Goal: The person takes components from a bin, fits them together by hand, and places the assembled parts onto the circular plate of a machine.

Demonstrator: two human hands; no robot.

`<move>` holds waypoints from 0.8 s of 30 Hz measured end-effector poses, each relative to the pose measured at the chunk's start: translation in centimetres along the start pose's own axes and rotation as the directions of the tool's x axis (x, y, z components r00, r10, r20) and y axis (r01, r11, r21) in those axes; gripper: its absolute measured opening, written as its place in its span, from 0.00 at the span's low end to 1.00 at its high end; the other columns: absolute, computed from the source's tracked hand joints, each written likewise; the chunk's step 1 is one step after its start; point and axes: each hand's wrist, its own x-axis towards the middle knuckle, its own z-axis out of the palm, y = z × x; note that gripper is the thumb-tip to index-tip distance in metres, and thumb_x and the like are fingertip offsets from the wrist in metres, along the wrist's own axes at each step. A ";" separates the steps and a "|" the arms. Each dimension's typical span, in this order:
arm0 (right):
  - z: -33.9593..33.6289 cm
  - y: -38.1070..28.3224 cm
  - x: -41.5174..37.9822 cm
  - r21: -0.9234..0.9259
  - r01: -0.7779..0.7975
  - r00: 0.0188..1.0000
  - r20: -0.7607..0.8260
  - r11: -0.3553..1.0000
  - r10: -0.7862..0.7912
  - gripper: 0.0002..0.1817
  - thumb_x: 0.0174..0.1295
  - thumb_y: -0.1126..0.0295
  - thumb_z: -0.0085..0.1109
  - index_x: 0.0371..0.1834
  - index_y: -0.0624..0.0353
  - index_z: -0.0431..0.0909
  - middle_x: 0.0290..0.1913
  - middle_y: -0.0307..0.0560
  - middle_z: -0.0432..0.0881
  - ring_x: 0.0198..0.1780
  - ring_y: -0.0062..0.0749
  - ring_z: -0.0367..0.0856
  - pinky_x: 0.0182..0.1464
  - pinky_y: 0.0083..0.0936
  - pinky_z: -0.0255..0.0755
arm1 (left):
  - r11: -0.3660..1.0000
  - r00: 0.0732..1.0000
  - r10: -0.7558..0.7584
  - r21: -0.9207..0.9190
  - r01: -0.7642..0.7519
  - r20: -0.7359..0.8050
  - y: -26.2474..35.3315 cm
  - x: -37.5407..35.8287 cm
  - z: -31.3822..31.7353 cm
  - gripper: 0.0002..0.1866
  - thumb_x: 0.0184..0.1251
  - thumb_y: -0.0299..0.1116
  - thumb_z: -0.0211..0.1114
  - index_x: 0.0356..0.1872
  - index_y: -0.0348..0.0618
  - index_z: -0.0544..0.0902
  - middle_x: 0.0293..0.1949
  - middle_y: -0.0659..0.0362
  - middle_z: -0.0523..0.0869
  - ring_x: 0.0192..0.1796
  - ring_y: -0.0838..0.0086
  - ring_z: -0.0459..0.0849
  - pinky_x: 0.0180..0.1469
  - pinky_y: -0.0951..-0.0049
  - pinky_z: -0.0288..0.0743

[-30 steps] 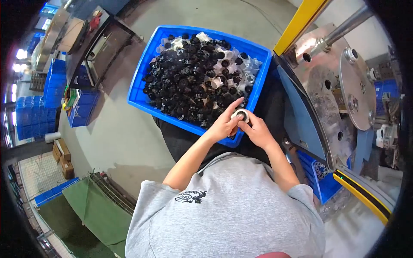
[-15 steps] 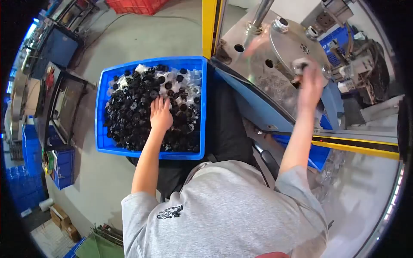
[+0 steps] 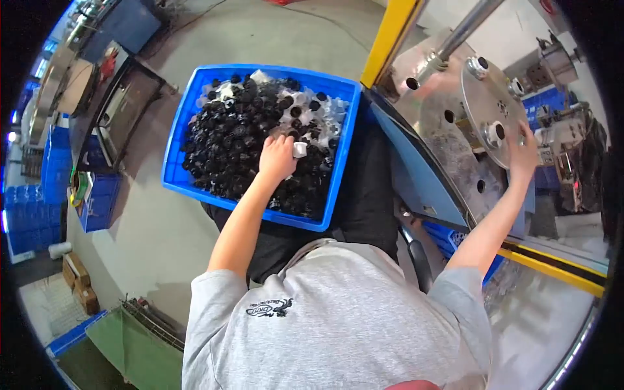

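Note:
My left hand (image 3: 278, 158) is closed over the blue bin (image 3: 179, 174), its fingers curled down. A white plastic fitting (image 3: 299, 149) sticks out at the thumb side of that hand. Under it lie many black caps (image 3: 237, 140), heaped with white and clear plastic pieces (image 3: 312, 110). My right hand (image 3: 522, 155) is at the right edge of the round metal disc (image 3: 478, 107), fingers bent around something small that they mostly hide. Beside it on the disc sits a white fitting with a black centre (image 3: 495, 133); similar fittings (image 3: 478, 67) sit farther round the rim.
The disc is on a metal machine table (image 3: 422, 114) with holes and a thick rod (image 3: 468, 29). Yellow frame posts (image 3: 390, 39) and a yellow rail (image 3: 552, 266) border the machine. Mechanisms (image 3: 565, 140) stand right of the disc. Blue crates (image 3: 104, 201) and a rack are at left.
The view has shifted, so bin and machine appear farther right. My right hand has moved from the near fitting to the disc's right edge. A white fitting now shows at my left hand.

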 end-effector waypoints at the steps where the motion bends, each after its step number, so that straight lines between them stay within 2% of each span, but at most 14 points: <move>1: 0.2 -0.4 -0.2 -0.151 0.144 0.977 -0.137 0.978 -0.165 0.17 0.66 0.63 0.63 0.54 0.60 0.84 0.42 0.44 0.87 0.39 0.29 0.80 0.46 0.21 0.72 | 1.000 0.998 0.015 -0.015 -0.016 -0.057 -0.1 0.0 0.2 0.27 0.57 0.37 0.67 0.59 0.40 0.76 0.43 0.52 0.86 0.46 0.58 0.85 0.60 0.63 0.70; 3: 2.2 -4.6 -3.6 0.223 -0.088 0.976 -0.176 0.971 0.129 0.16 0.66 0.63 0.63 0.53 0.59 0.84 0.43 0.44 0.87 0.39 0.28 0.81 0.47 0.22 0.73 | 0.998 0.998 -0.052 -0.024 0.052 0.028 0.2 -0.5 0.3 0.26 0.59 0.37 0.66 0.59 0.40 0.76 0.42 0.53 0.86 0.45 0.58 0.86 0.59 0.64 0.70; 4: 4.7 -6.0 -5.7 0.353 -0.095 0.980 -0.129 0.931 0.149 0.14 0.65 0.64 0.64 0.50 0.58 0.84 0.40 0.43 0.86 0.37 0.26 0.81 0.44 0.23 0.74 | 0.996 0.995 -0.080 -0.020 0.081 0.060 0.4 -0.9 0.3 0.25 0.60 0.37 0.66 0.59 0.40 0.76 0.42 0.53 0.86 0.45 0.58 0.86 0.59 0.64 0.71; 6: 9.9 -10.3 -10.2 0.499 -0.154 0.976 0.213 0.853 0.052 0.13 0.63 0.67 0.65 0.50 0.56 0.84 0.38 0.40 0.85 0.34 0.24 0.79 0.40 0.23 0.74 | 0.993 0.995 -0.093 -0.064 0.094 0.031 0.8 -1.2 0.4 0.26 0.61 0.37 0.66 0.60 0.40 0.75 0.41 0.53 0.87 0.44 0.58 0.86 0.56 0.64 0.73; 7: 11.3 -12.1 -12.3 0.364 -0.132 0.883 0.467 0.922 -0.057 0.14 0.61 0.72 0.65 0.50 0.55 0.84 0.41 0.39 0.85 0.33 0.22 0.77 0.38 0.23 0.74 | 0.992 0.995 -0.098 -0.076 0.100 0.022 0.9 -1.5 0.3 0.26 0.62 0.36 0.66 0.61 0.41 0.75 0.40 0.53 0.87 0.44 0.58 0.86 0.55 0.64 0.73; 8: 12.7 -14.3 -14.2 0.411 -0.186 0.739 0.657 0.892 -0.149 0.17 0.59 0.74 0.66 0.53 0.55 0.83 0.48 0.41 0.84 0.31 0.23 0.75 0.38 0.22 0.74 | 0.989 0.994 -0.105 -0.103 0.103 -0.021 0.9 -1.7 0.3 0.25 0.62 0.36 0.65 0.60 0.41 0.75 0.40 0.53 0.87 0.42 0.58 0.86 0.53 0.64 0.74; 10: 16.4 -16.3 -18.3 0.479 -0.185 0.653 0.713 0.858 -0.257 0.20 0.58 0.74 0.66 0.55 0.57 0.83 0.54 0.44 0.82 0.31 0.25 0.76 0.39 0.23 0.75 | 0.982 0.987 -0.121 -0.158 0.104 -0.102 0.9 -2.6 0.1 0.23 0.63 0.35 0.64 0.59 0.41 0.76 0.39 0.52 0.87 0.40 0.58 0.86 0.49 0.64 0.75; 11: 18.0 -17.3 -19.9 0.464 -0.170 0.597 0.750 0.870 -0.284 0.26 0.58 0.74 0.65 0.64 0.56 0.78 0.57 0.47 0.81 0.35 0.33 0.80 0.43 0.27 0.77 | 0.977 0.982 -0.130 -0.188 0.103 -0.137 1.1 -3.2 0.1 0.22 0.64 0.34 0.63 0.58 0.42 0.76 0.39 0.52 0.87 0.39 0.58 0.86 0.47 0.64 0.76; 13: 20.8 -19.1 -23.1 0.534 -0.084 0.637 0.678 0.841 -0.366 0.32 0.59 0.73 0.65 0.69 0.54 0.71 0.59 0.49 0.81 0.46 0.44 0.84 0.50 0.33 0.78 | 0.961 0.980 -0.146 -0.254 0.108 -0.138 1.9 -4.5 -1.1 0.22 0.63 0.33 0.64 0.58 0.41 0.76 0.40 0.52 0.87 0.40 0.58 0.86 0.47 0.64 0.76; 16: 23.5 -21.0 -25.4 0.592 0.132 0.618 0.578 0.795 -0.533 0.35 0.59 0.75 0.65 0.73 0.53 0.66 0.60 0.51 0.80 0.55 0.44 0.83 0.52 0.36 0.79 | 0.888 0.965 -0.196 -0.449 0.099 -0.174 2.7 -6.1 -3.7 0.23 0.62 0.31 0.68 0.59 0.39 0.78 0.42 0.51 0.87 0.42 0.61 0.86 0.47 0.65 0.78; 17: 23.9 -21.2 -25.6 0.598 0.126 0.605 0.586 0.792 -0.539 0.35 0.59 0.75 0.65 0.73 0.53 0.66 0.60 0.51 0.80 0.55 0.44 0.83 0.52 0.36 0.79 | 0.886 0.964 -0.211 -0.449 0.117 -0.163 2.7 -6.9 -3.9 0.23 0.62 0.31 0.68 0.59 0.39 0.78 0.42 0.51 0.87 0.42 0.61 0.86 0.47 0.65 0.78; 21: 25.0 -20.8 -25.0 0.488 0.008 0.347 0.817 0.873 -0.460 0.31 0.60 0.74 0.63 0.70 0.55 0.68 0.62 0.54 0.79 0.56 0.53 0.83 0.55 0.40 0.77 | 0.447 0.855 -0.508 -0.819 0.361 0.100 3.0 -9.1 -4.1 0.22 0.60 0.26 0.71 0.57 0.39 0.80 0.44 0.52 0.86 0.42 0.65 0.84 0.46 0.68 0.79; 22: 24.9 -20.9 -25.1 0.487 0.005 0.340 0.820 0.873 -0.460 0.31 0.60 0.74 0.63 0.70 0.55 0.68 0.62 0.54 0.79 0.56 0.53 0.83 0.55 0.40 0.77 | 0.443 0.852 -0.512 -0.818 0.368 0.107 2.8 -9.3 -4.1 0.22 0.60 0.26 0.71 0.57 0.39 0.80 0.44 0.52 0.86 0.42 0.65 0.84 0.46 0.68 0.79; 24: 23.8 -21.0 -25.2 0.473 -0.114 0.387 0.831 0.874 -0.400 0.30 0.60 0.75 0.63 0.69 0.55 0.69 0.61 0.54 0.80 0.54 0.54 0.83 0.54 0.40 0.77 | 0.248 0.818 -0.557 -0.912 0.328 0.142 2.3 -9.7 -4.0 0.22 0.58 0.25 0.73 0.55 0.39 0.81 0.43 0.54 0.86 0.40 0.66 0.83 0.45 0.70 0.78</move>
